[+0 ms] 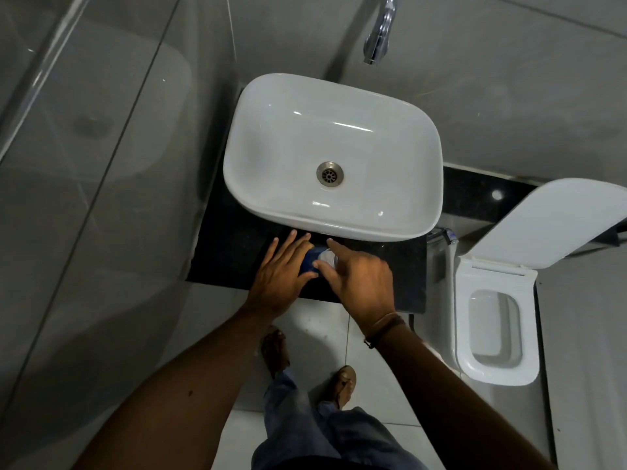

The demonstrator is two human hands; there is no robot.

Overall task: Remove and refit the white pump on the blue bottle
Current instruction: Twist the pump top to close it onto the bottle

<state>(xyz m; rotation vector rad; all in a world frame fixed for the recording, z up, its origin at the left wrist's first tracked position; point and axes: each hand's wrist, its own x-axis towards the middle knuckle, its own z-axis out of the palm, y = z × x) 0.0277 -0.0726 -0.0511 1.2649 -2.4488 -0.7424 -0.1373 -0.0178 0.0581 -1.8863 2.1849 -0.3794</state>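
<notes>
The blue bottle (pixel 309 262) stands on the black counter (pixel 234 252) just in front of the white basin, seen from above. Its white pump (pixel 326 256) shows as a pale round top between my hands. My left hand (pixel 283 271) is wrapped around the bottle's left side, thumb across its front. My right hand (pixel 356 276) has thumb and fingers pinched on the pump, with the index finger stretched out toward the basin. Most of the bottle's body is hidden by both hands.
A white basin (pixel 332 157) sits on the counter with a chrome tap (pixel 380 28) above it. A toilet (pixel 492 320) with its lid raised stands to the right. A glass panel (pixel 68 164) runs along the left. My feet are on the tiled floor below.
</notes>
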